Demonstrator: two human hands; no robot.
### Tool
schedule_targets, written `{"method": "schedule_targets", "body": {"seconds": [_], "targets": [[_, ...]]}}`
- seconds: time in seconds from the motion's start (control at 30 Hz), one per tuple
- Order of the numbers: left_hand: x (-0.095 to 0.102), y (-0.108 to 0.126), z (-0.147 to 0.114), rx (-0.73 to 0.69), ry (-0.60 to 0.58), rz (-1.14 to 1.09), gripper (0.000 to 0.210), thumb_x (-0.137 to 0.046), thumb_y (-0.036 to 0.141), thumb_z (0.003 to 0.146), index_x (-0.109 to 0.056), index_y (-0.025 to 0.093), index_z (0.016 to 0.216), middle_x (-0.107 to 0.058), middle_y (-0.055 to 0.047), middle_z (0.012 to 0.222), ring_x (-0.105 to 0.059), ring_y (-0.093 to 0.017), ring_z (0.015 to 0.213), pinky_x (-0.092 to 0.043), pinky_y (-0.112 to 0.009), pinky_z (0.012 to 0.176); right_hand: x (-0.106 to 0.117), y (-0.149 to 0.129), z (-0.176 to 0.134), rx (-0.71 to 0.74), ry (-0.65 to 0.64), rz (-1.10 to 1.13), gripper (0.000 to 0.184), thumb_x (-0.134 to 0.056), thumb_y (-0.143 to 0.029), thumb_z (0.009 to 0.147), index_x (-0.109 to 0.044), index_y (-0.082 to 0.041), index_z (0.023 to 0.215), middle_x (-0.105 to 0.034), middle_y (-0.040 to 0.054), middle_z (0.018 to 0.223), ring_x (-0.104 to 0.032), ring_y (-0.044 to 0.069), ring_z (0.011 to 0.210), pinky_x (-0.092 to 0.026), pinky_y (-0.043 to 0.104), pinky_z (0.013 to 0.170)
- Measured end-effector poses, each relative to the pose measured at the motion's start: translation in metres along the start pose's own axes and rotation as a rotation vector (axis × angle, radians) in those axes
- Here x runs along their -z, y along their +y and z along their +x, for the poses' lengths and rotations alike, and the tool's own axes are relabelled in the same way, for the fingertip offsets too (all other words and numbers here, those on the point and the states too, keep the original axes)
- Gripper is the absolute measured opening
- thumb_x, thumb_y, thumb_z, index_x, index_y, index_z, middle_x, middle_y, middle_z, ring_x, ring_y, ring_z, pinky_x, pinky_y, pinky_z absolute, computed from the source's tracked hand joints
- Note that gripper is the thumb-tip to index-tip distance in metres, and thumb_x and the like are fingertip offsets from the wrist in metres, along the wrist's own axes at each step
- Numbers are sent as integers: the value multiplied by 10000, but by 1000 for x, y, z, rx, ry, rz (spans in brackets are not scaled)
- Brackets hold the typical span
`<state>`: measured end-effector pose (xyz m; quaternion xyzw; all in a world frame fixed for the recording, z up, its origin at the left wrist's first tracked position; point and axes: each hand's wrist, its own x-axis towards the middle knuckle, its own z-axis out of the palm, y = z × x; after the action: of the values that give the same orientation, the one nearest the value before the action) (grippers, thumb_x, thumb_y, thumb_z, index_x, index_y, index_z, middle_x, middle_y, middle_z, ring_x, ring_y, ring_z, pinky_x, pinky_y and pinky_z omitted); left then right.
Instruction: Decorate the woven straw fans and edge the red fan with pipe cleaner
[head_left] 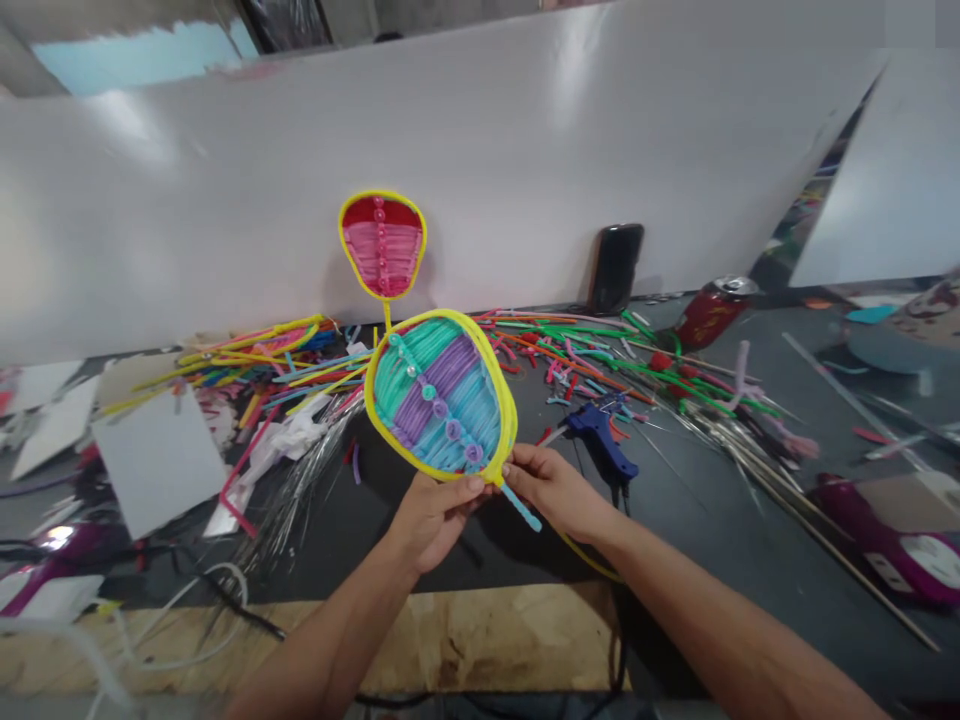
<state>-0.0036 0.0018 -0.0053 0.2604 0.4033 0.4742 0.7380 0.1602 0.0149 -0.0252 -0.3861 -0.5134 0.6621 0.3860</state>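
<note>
A leaf-shaped pipe-cleaner piece is held up tilted over the dark table. Its rim is yellow, its bands are green, purple and blue, and a line of small beads runs down the middle. My left hand pinches its lower edge, thumb on the front. My right hand grips the rim at the lower right corner, beside a short light-blue stem. A yellow strand trails beneath my right wrist. Behind, a smaller pink and red piece with a yellow rim stands against the white board.
A blue glue gun lies right of my hands. Pipe cleaners and cut scraps are strewn along the board. A phone leans there, near a red can. White cards and cables lie left.
</note>
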Motion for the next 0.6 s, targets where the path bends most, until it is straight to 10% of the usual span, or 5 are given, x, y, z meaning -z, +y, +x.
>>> {"method": "schedule_targets", "body": {"seconds": [0.27,0.6], "targets": [[2,-2,5,-61,141,-24,222,-813,192,567,-684,152,743,-684,-5,719,-598,-112,649,-473,-239,648,4,-18,-9,425,261,-512,170,-562,-324,851,-657,-227,954,-655,67,1002,-567,206,984,-410,360,889],[-2,-11,3,-185,30,129,279,-751,255,692,-696,182,955,-710,-68,995,-633,-197,941,-472,-303,839,-1,-16,-9,259,159,-491,186,-527,-329,873,-653,-203,923,-677,32,888,-586,161,779,-437,271,719]]}}
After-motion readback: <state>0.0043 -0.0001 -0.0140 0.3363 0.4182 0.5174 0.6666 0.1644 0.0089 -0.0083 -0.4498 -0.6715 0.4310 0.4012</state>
